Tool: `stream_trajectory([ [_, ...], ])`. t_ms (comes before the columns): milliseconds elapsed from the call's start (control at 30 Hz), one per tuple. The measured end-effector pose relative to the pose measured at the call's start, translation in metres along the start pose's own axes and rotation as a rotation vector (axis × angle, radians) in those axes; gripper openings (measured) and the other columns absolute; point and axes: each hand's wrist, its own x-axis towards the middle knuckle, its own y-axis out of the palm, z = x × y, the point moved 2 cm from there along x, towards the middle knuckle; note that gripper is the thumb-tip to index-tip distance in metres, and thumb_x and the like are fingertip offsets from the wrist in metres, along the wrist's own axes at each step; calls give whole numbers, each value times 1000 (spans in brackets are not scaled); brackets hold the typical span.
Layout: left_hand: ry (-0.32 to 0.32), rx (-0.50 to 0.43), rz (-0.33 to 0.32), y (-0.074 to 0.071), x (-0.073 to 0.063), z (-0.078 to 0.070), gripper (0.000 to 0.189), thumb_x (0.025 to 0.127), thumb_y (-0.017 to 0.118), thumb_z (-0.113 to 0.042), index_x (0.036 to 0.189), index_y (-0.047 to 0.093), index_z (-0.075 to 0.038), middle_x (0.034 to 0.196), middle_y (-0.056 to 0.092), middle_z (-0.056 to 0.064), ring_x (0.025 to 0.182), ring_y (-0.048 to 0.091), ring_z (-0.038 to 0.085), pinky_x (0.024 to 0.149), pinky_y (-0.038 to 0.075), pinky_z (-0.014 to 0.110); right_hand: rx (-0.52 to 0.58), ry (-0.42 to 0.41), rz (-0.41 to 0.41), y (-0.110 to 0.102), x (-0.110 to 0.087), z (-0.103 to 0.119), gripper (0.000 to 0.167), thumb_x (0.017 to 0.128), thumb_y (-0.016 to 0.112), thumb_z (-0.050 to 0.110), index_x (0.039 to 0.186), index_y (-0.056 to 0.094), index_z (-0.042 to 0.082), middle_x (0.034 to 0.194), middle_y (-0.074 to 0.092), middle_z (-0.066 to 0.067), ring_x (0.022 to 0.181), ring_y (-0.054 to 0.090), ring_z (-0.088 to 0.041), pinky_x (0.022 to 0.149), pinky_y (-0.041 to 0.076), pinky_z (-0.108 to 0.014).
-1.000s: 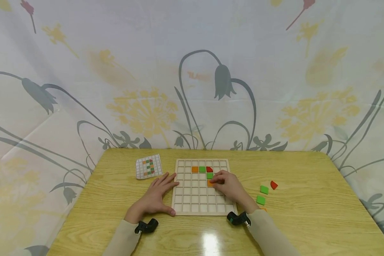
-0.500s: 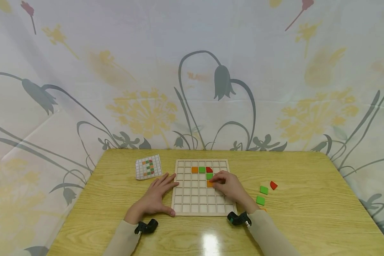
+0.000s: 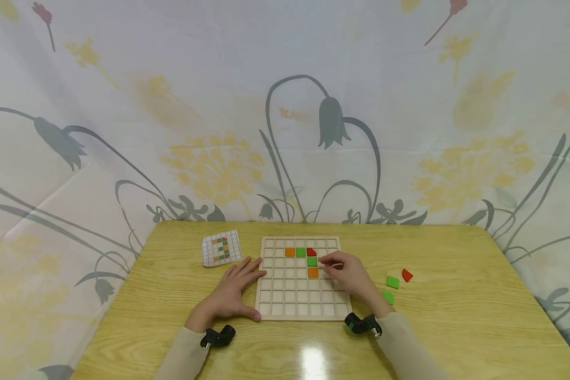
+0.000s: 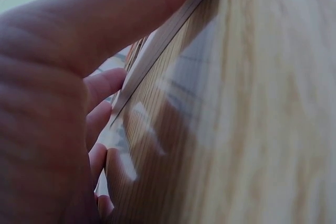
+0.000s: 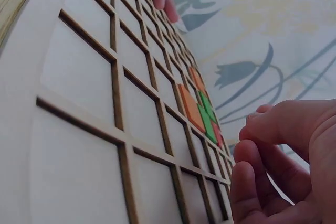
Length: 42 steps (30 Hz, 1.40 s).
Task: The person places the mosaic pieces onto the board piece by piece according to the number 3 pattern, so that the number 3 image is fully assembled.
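A pale wooden grid board (image 3: 277, 295) lies on the table with several colored tiles in its cells. Along its left edge rests my left hand (image 3: 230, 293), fingers spread, with thumb and fingertips against the rim; the left wrist view shows the thumb (image 4: 121, 14) close up. Over the right part of the board hovers my right hand (image 3: 351, 274), its fingers loosely bent and nothing visible between them. Just left of those fingertips an orange square tile (image 3: 313, 272) sits in a cell, below a green square tile (image 3: 311, 262). A red quarter-circle tile (image 3: 311, 252) tops that column.
Left of the board lies a printed pattern card (image 3: 220, 248). On the table (image 3: 456, 316) to the right are loose green tiles (image 3: 392, 282) and a red quarter-circle piece (image 3: 407, 275). A flower-patterned cloth (image 3: 389, 79) hangs behind the table.
My right hand has let go of the orange square tile and moved slightly right, so the tile now shows fully in its cell. The left hand stays where it was.
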Motion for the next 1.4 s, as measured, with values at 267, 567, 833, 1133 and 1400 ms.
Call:
stream_trajectory([
  [267, -4, -4, 4, -2, 0, 0, 101, 69, 84, -58, 151, 45, -13, 165, 19, 9, 151, 7, 38, 113, 7, 67, -18, -19, -26, -19, -8, 1, 19, 95, 66, 4, 113, 73, 2, 113, 70, -12, 98, 66, -25, 85, 54, -32],
  [567, 3, -1, 5, -2, 1, 1, 102, 69, 82, -61, 152, 45, -14, 165, 19, 9, 151, 7, 37, 113, 7, 67, -78, -45, -80, -42, -21, -9, 18, 93, 68, 2, 109, 75, 3, 108, 71, -8, 90, 67, -18, 77, 55, -26],
  [833, -8, -5, 19, -1, 1, 2, 103, 70, 81, -62, 153, 42, -16, 166, 16, 6, 152, 4, 34, 115, 4, 64, -169, -84, -79, -61, -41, -13, 18, 91, 69, 1, 108, 75, 2, 106, 70, -9, 90, 65, -17, 76, 56, -27],
  [1133, -2, 4, 10, 0, 0, 3, 102, 70, 82, -61, 152, 44, -15, 165, 18, 8, 151, 6, 37, 114, 6, 65, -267, -129, -104, -77, -64, -17, 17, 90, 71, 0, 106, 75, 5, 104, 69, -1, 87, 65, -14, 74, 56, -28],
  [1400, -2, 2, 15, 1, 0, 3, 101, 71, 82, -60, 152, 43, -15, 165, 18, 8, 151, 6, 37, 114, 6, 66, -345, -120, -116, -86, -79, -21, 20, 86, 75, -1, 103, 76, 9, 101, 69, 1, 86, 65, -16, 70, 55, -28],
])
